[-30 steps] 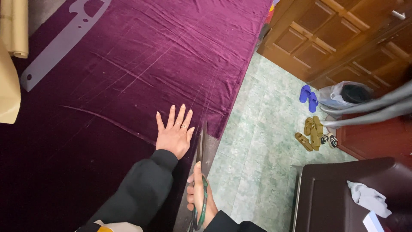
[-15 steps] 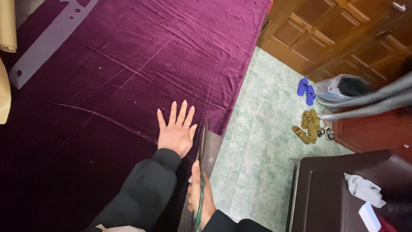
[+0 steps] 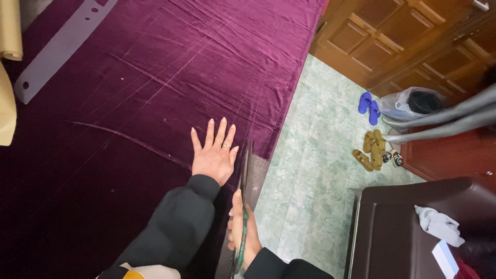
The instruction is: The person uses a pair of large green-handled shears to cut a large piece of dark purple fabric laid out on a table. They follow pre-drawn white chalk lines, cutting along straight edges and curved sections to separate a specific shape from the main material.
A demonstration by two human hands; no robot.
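Both hands have barely shifted. The scissors point(image 3: 244, 206) lie along the purple cloth's point(image 3: 155, 93) edge at five o'clock, blades partly hidden, gripped by the right hand point(image 3: 243, 235); left hand point(image 3: 213, 157) presses flat, fingers spread.

Purple velvet cloth point(image 3: 155, 77), green-handled scissors point(image 3: 243, 227).

Scissors point(image 3: 244, 206) at the cloth's point(image 3: 155, 77) right edge, slippers point(image 3: 369, 107) on floor point(image 3: 310, 170) beyond.
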